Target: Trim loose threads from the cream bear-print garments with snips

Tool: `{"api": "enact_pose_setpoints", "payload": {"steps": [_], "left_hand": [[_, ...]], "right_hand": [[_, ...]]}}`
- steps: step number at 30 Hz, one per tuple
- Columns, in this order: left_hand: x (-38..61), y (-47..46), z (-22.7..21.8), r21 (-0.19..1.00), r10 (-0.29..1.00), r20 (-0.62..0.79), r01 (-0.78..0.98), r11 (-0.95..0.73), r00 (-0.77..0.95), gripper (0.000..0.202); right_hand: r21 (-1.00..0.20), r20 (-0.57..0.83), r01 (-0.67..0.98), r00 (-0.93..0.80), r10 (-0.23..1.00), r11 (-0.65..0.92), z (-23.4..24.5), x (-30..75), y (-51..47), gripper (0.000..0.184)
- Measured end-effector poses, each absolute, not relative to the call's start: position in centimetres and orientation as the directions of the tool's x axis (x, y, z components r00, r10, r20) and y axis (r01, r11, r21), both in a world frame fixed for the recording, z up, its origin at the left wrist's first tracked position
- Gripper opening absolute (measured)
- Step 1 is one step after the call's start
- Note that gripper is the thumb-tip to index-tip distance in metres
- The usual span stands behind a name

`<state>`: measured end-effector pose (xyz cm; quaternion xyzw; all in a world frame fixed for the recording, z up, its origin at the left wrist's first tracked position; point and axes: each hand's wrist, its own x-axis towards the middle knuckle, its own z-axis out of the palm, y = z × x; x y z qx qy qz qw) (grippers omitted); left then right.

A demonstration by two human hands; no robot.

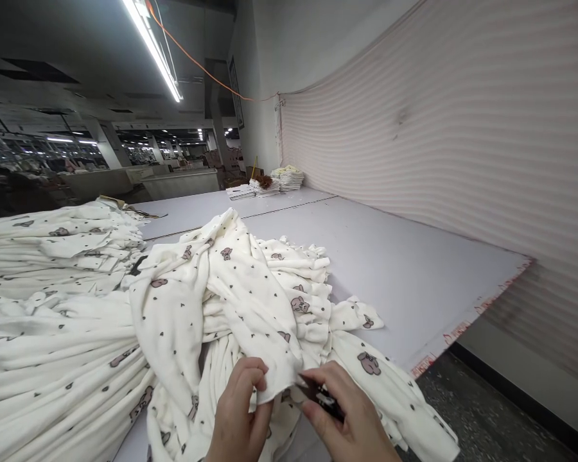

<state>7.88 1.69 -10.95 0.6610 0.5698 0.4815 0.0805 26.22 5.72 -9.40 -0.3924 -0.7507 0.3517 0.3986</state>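
The left hand (238, 417) pinches the edge of a white printed garment (250, 301) between thumb and curled fingers, pulling the fabric taut toward the other hand. The right hand (351, 423) is closed around a small dark tool (324, 399), probably thread snips, with its tip meeting that same edge just beside the left fingertips; holding the cloth tight there seems meant to steady the spot under the tool. The garment, cream with little hearts and brown animal figures, lies draped over a heap of the same garments (52, 333) that spreads to the left across the grey table (404, 269). The heap sits near the table's front corner, within easy reach of both hands. Further back on the table, well apart, stand low stacks of folded pieces (277, 181) against a pale striped fabric wall (462, 128) on the right. A long ceiling light (151, 48) runs overhead, and more worktables (178, 183) show dimly in the hall behind.
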Motion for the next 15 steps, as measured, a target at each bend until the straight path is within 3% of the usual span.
{"api": "enact_pose_setpoints", "payload": {"steps": [6,8,10,12,13,15], "left_hand": [[7.2,1.8,-11.1,0.47,0.715,0.7,0.755,-0.458,-0.002,0.023],[7.1,1.9,-10.9,0.524,0.722,0.691,0.714,-0.464,-0.037,0.021],[7.2,2.0,-10.3,0.752,0.852,0.508,0.548,-0.366,-0.128,0.013],[7.2,2.3,-9.7,0.962,0.98,0.15,0.248,-0.115,-0.128,0.006],[7.2,2.5,-9.3,0.995,0.996,-0.014,0.101,0.023,-0.09,0.012],[7.0,2.8,-8.9,0.973,0.98,-0.2,-0.117,0.198,-0.012,0.021]], "right_hand": [[-0.762,0.344,0.423,-0.376,0.86,0.49,-9.7,25.0,5.2,0.026],[-0.753,0.37,0.427,-0.356,0.858,0.501,-10.3,24.6,5.7,0.026],[-0.768,0.374,0.41,-0.336,0.864,0.492,-10.7,24.2,6.4,0.019],[-0.809,0.343,0.391,-0.294,0.892,0.44,-10.9,23.7,7.2,0.012],[-0.834,0.316,0.378,-0.268,0.91,0.401,-10.9,23.5,7.6,0.009],[-0.887,0.268,0.313,-0.248,0.931,0.338,-10.8,23.2,8.0,0.005]]}}
